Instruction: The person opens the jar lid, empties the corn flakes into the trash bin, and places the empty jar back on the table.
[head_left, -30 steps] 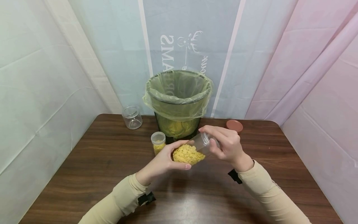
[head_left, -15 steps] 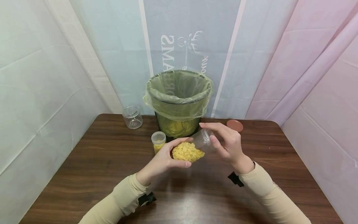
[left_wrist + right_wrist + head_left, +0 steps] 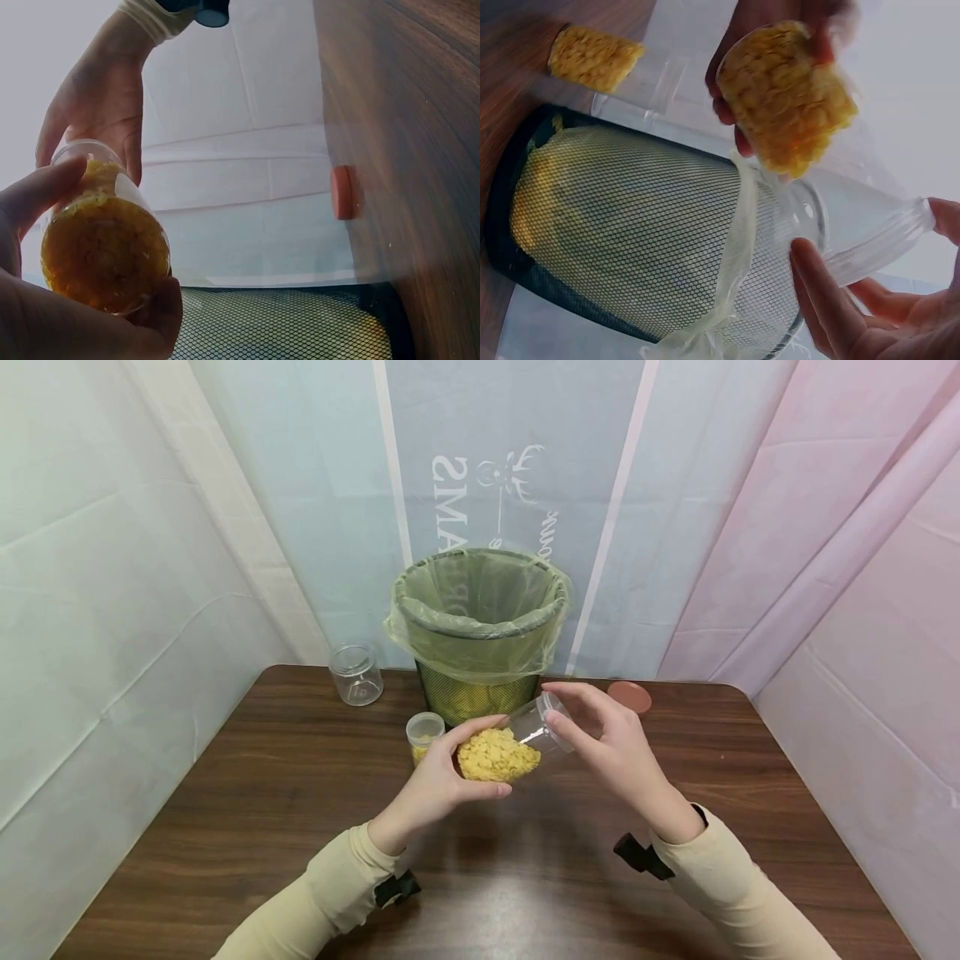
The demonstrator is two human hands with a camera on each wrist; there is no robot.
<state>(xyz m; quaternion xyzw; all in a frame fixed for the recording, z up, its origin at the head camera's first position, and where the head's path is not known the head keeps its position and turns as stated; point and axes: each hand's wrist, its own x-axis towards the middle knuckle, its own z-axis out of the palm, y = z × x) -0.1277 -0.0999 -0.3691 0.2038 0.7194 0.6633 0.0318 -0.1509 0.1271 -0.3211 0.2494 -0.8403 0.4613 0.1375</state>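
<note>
My left hand (image 3: 442,772) holds a clear plastic jar (image 3: 525,731) tilted, its base to the left and mouth end up to the right. Yellow flakes (image 3: 497,756) lie heaped toward the base. My right hand (image 3: 611,739) has thumb and fingers around the clear ringed mouth end (image 3: 885,244); whether a clear cap sits on it I cannot tell. In the left wrist view, the flakes (image 3: 105,251) show through the jar's base. Partly behind my left hand stands a second jar (image 3: 425,727) of yellow flakes, upright on the table.
A black mesh bin (image 3: 480,681) with a yellowish liner (image 3: 480,647) stands just beyond the hands. At the table's back left is a clear jar (image 3: 357,675) with no flakes visible. A red-brown lid (image 3: 630,696) lies at back right on the dark wooden table (image 3: 285,793).
My right fingers have loosened and then come back around the jar's mouth end, with the wrist turned and shifted slightly right. The jar has risen a little in my left hand.
</note>
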